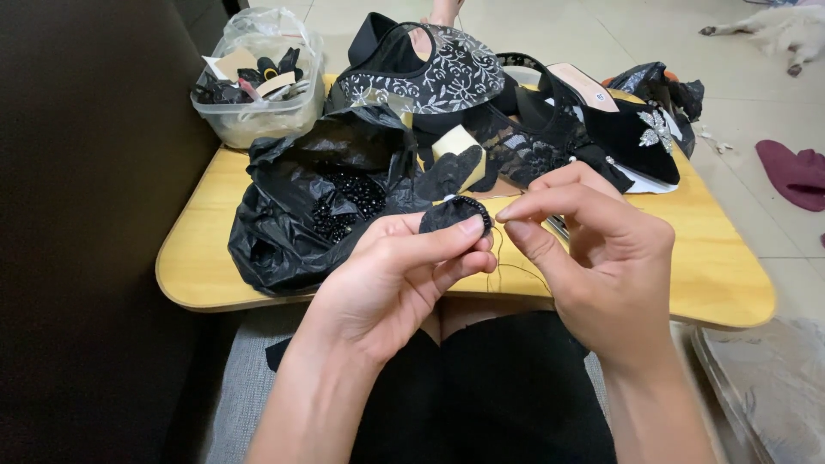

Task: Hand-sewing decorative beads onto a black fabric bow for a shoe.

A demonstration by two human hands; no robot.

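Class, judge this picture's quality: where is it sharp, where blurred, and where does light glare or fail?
Head view: both hands, left hand and right hand, and the beaded patch are sharp; the lower right corner smears; the black bag shows glossy glints; the left edge is dark shadow.

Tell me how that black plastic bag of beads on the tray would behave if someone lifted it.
The bag looks thin and crumpled, so it would probably sag and fold rather than hold shape. Its mouth lies open over the black beads, so small round beads could likely spill and roll across the tray. It probably weighs little.
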